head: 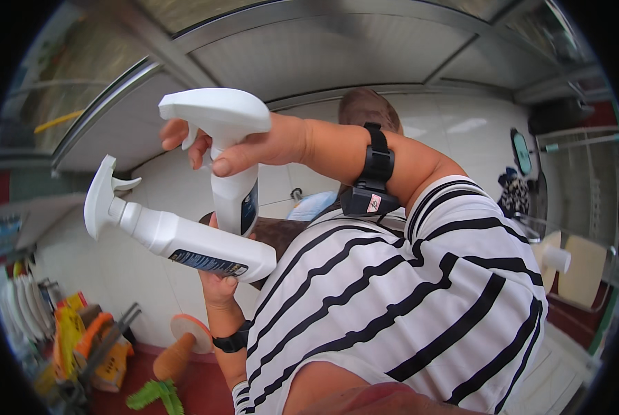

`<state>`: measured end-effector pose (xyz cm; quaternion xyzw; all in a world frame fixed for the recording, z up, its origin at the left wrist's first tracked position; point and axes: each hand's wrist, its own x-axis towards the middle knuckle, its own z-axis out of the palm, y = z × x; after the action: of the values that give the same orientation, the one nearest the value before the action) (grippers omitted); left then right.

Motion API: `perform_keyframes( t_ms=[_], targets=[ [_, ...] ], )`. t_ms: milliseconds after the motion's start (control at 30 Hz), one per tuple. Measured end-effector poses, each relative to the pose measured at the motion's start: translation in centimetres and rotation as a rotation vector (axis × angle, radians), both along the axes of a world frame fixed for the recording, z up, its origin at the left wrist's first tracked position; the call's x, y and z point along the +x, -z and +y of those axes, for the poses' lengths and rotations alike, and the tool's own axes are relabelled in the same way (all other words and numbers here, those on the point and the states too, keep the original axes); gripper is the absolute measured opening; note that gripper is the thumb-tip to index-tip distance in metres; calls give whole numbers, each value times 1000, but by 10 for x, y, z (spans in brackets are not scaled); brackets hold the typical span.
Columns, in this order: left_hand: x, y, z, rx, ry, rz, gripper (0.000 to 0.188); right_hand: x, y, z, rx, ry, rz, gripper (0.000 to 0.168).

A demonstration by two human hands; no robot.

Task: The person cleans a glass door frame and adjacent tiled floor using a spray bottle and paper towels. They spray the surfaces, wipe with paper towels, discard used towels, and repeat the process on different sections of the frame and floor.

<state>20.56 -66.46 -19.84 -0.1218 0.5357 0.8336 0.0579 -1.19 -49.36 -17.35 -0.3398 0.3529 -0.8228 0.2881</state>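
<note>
My right hand (275, 142) grips a white plastic spray bottle (230, 194) around its neck, thumb in front and fingers by the trigger. This bottle stands nearly upright, with a dark label on its side. In my left hand (219, 290) lies a second white spray bottle (195, 236), tilted on its side with its trigger head to the left. My left thumb shows below its base end; some fingertips show behind it. The tilted bottle overlaps the lower end of the upright one; whether they touch, I cannot tell.
A metal-framed partition (309, 46) spans the far side above a pale tiled floor (154, 290). Lower left are yellow and orange packages (99, 358) and a carrot-shaped stand (174, 358). To the right are a teal mop head (521, 150) and chairs (581, 272).
</note>
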Motion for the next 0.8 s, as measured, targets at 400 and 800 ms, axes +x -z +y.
perform_keyframes(
  t_ms=[400,800],
  targets=[
    [-20,-18,-12,-341,181,149,93,21,47,376,599,1844,-61,33],
    [-19,-33,38,-428,-50,179,95,29,190,524,1366,2024,-279,56]
  ],
)
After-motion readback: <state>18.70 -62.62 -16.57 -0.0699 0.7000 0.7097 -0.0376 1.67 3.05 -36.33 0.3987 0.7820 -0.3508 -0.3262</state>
